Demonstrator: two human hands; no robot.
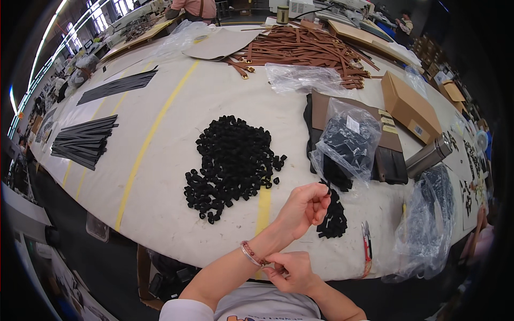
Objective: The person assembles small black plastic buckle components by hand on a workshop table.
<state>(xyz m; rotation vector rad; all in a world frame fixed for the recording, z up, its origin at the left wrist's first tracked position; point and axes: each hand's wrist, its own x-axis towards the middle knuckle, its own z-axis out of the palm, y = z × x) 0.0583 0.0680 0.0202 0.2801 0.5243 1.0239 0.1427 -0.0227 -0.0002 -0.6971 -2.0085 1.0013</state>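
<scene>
My left hand point(306, 209) is raised over the table with its fingers curled in a pinch. A small black piece point(328, 188) shows at its fingertips, too small to make out fully. Round my left wrist is a bracelet point(251, 253) with reddish beads and a silver-coloured band. Close to my body, my right hand point(292, 272) has its fingers closed at that bracelet. Just beyond my left hand lies a small heap of flat black pieces point(334, 220). Farther left spreads a big pile of small black loops point(233, 160).
Scissors with red handles point(367, 241) lie right of my hands, beside crumpled clear plastic point(425, 230). Beyond are a plastic bag of black pieces point(348, 134), a steel flask point(430, 154), a cardboard box point(411, 107) and brown belts point(305, 53). Black strips point(85, 140) lie at left.
</scene>
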